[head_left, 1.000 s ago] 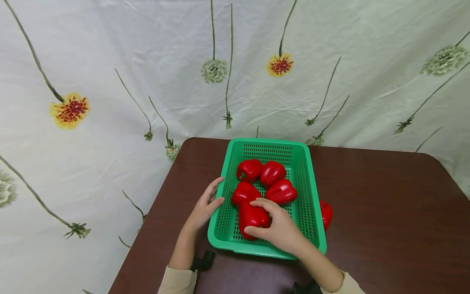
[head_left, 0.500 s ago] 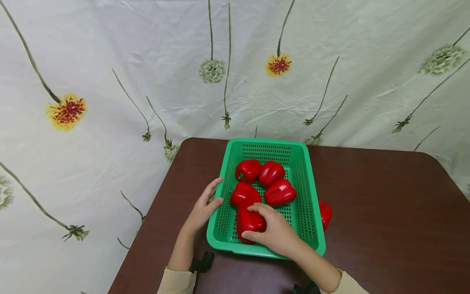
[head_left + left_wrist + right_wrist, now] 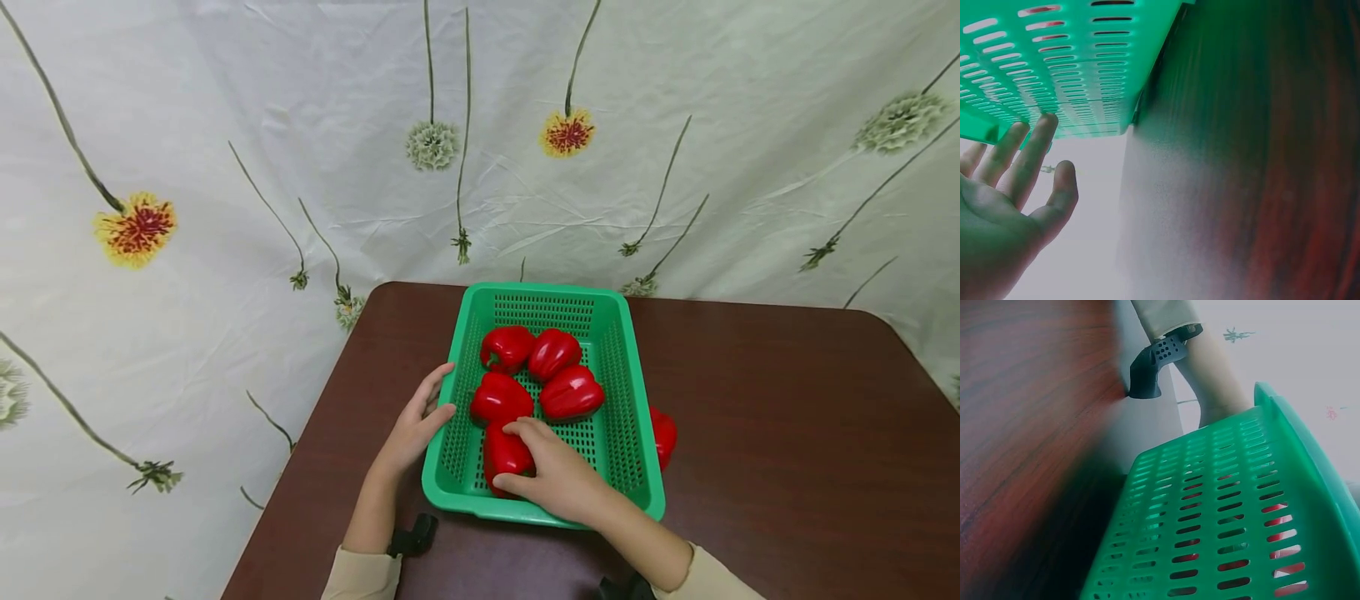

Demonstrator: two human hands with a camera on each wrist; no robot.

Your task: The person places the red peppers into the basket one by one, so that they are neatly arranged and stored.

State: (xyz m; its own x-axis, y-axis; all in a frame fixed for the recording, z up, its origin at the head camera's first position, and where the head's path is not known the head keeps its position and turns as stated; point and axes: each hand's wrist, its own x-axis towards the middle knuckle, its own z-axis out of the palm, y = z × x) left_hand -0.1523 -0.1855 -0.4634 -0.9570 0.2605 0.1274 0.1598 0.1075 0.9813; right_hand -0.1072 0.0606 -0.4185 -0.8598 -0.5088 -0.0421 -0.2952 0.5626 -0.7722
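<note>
A green plastic basket [image 3: 487, 506] with slotted walls stands on the table and holds several red bell peppers. My right hand [image 3: 561, 477] reaches over its right side and grips the nearest bell pepper [image 3: 507, 454], thumb on the near side and fingers on the far side. Just beyond that lies another bell pepper [image 3: 499, 398], close against it. At the basket's left side is my left hand [image 3: 412, 427], fingers spread and lightly bent. In the left wrist view, fingertips [image 3: 1047, 122] meet the slotted wall. The basket wall [image 3: 1210, 512] hides my right hand in the right wrist view.
Outside the basket, a red bell pepper [image 3: 664, 437] lies by its right wall, partly hidden. The dark brown table [image 3: 787, 433] extends to the right. A white cloth [image 3: 300, 100] with printed flowers hangs behind. Black mounts [image 3: 415, 535] sit at both wrists.
My right hand has shifted slightly toward me and to the left, and the bell pepper in it has moved a little the same way. The left hand has stayed at the basket's side.
</note>
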